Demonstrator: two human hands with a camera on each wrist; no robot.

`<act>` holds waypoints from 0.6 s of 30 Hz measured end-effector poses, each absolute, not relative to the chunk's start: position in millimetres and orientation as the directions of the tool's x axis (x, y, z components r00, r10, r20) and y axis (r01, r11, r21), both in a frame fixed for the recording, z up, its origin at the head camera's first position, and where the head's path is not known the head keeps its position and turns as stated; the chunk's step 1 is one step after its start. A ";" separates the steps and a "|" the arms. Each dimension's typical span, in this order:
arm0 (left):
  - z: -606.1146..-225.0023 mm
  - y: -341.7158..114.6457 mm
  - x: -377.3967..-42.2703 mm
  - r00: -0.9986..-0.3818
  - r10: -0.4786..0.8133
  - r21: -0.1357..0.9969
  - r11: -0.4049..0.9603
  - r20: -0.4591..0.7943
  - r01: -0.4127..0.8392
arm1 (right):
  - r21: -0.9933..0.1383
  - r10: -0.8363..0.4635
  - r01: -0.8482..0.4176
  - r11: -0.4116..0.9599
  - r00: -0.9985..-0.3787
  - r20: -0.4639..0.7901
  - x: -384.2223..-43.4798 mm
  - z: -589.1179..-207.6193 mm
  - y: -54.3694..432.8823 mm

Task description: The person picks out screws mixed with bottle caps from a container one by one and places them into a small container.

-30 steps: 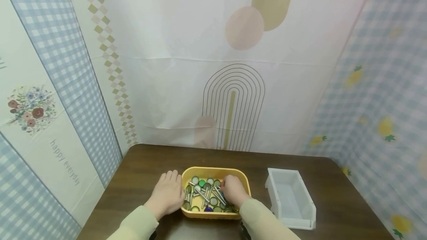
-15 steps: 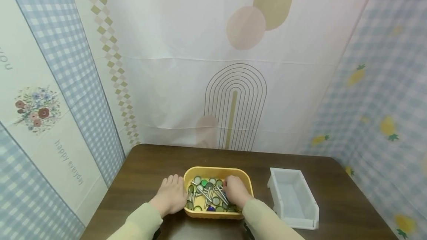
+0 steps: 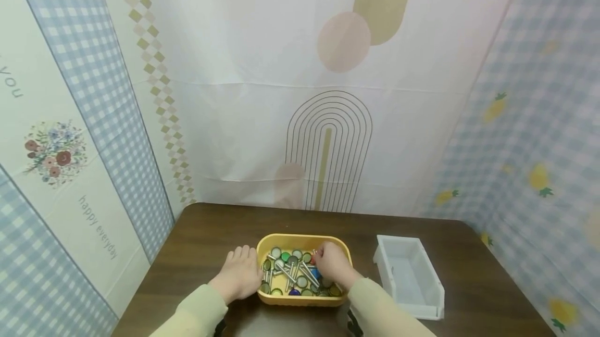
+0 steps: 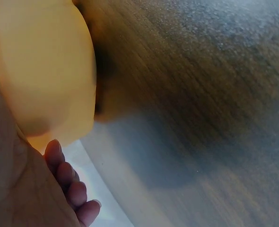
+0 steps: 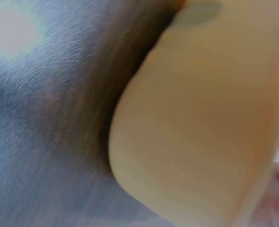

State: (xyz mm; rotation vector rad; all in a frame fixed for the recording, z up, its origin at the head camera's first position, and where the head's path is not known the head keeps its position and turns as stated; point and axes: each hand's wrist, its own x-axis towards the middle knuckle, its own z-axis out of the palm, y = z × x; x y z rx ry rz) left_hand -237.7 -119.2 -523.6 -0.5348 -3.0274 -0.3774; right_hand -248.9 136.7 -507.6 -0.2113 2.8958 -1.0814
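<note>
A yellow plastic basin (image 3: 300, 301) holds bottle caps (image 3: 301, 282) in green, blue, silver and other colours, mixed with silver metal bolts or pins (image 3: 284, 273). My left hand (image 3: 239, 273) lies along the basin's left side, fingers stretched forward; the left wrist view shows its fingers (image 4: 78, 194) beside the yellow wall. Inside the basin's right half is my right hand (image 3: 334, 264), its fingers bent downward. A small red and silvery piece (image 3: 313, 259) shows right at its fingertips; whether they pinch it I cannot tell. The basin wall (image 5: 201, 123) hides most of this hand in the right wrist view.
A white open-fronted bin (image 3: 410, 277) stands right of the basin on the dark brown wooden table (image 3: 215, 222). Patterned cloths hang behind the table (image 3: 234, 134) and along both sides.
My right hand has shifted slightly right and up within the basin, uncovering a blue piece and some caps beside it. My left hand stays at the basin's side. The head view has swayed slightly.
</note>
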 end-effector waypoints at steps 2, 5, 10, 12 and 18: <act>-523.9 -119.3 -237.4 -0.940 0.331 0.233 0.910 0.087 0.342 | -0.732 -0.147 -0.099 0.674 -0.989 -0.002 -246.4 -502.6 138.9; -524.2 -119.1 -237.1 -0.940 0.331 0.238 0.909 0.084 0.342 | -0.818 -0.154 -0.059 0.572 -0.987 -0.037 -242.4 -496.6 140.3; -524.3 -118.8 -237.3 -0.941 0.329 0.241 0.910 0.077 0.337 | -0.878 -0.122 0.014 0.479 -0.989 -0.083 -239.1 -490.9 142.0; -524.3 -118.7 -237.8 -0.942 0.327 0.239 0.911 0.077 0.336 | -0.903 -0.104 0.044 0.428 -0.990 -0.097 -240.1 -490.6 144.5; -522.0 -118.4 -237.8 -0.944 0.323 0.236 0.915 0.061 0.329 | -0.964 -0.074 0.103 0.244 -0.990 -0.124 -243.4 -487.0 154.6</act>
